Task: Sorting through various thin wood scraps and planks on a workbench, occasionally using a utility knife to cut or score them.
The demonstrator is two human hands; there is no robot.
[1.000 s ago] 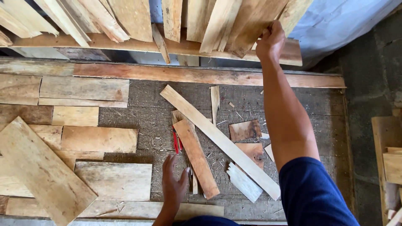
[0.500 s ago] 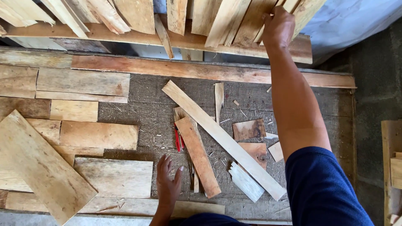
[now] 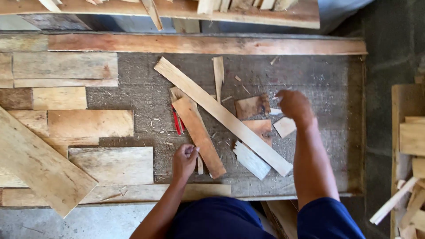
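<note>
On the desk (image 3: 133, 88), head view: we see wood offcuts spread flat, likely laid out so each piece stays visible. Left hand (image 3: 185, 160) rests near the front edge, fingers (image 3: 191, 151) curled together; whether they pinch anything, we cannot tell. It sits just beside the short reddish board (image 3: 198, 136), which lies across the red pencils (image 3: 178, 123). Right hand (image 3: 294, 106) hovers mid-desk as a loose fist, fingers together, seemingly clamped on nothing. Nearest to it: two dark square scraps (image 3: 252, 106) and a small pale chip (image 3: 284, 127). Long pale slat (image 3: 221, 115) runs diagonally between both hands. More planks (image 3: 66, 66) stacked at left.
</note>
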